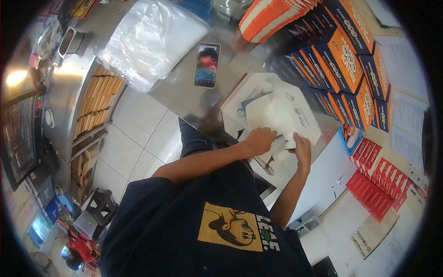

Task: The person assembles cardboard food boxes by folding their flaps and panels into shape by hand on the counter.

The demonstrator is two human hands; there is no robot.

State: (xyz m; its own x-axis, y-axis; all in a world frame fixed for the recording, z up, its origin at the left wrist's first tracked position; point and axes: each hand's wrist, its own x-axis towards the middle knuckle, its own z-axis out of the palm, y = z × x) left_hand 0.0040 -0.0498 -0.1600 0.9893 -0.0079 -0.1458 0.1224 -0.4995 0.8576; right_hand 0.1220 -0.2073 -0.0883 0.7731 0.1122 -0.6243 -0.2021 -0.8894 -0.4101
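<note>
Unfolded white paperboard food boxes (272, 111) lie stacked on the metal counter in front of me, with small dark print on their panels. My left hand (260, 141) is closed at the near edge of the top box, its fingers curled on a flap. To its right, my right hand (302, 148) grips a bent-up flap of the same box between thumb and fingers. Folded flaps and slots hang near my body below both hands. Parts of the fingertips are hidden by the paperboard.
A phone (207, 65) lies on the metal counter (180, 94) beside clear plastic bags (154, 39). Orange-and-navy boxes (341, 60) are stacked at the right, with red boxes (374, 184) below. Striped orange paper packs (272, 18) stand behind. A person in red (83, 247) is far left.
</note>
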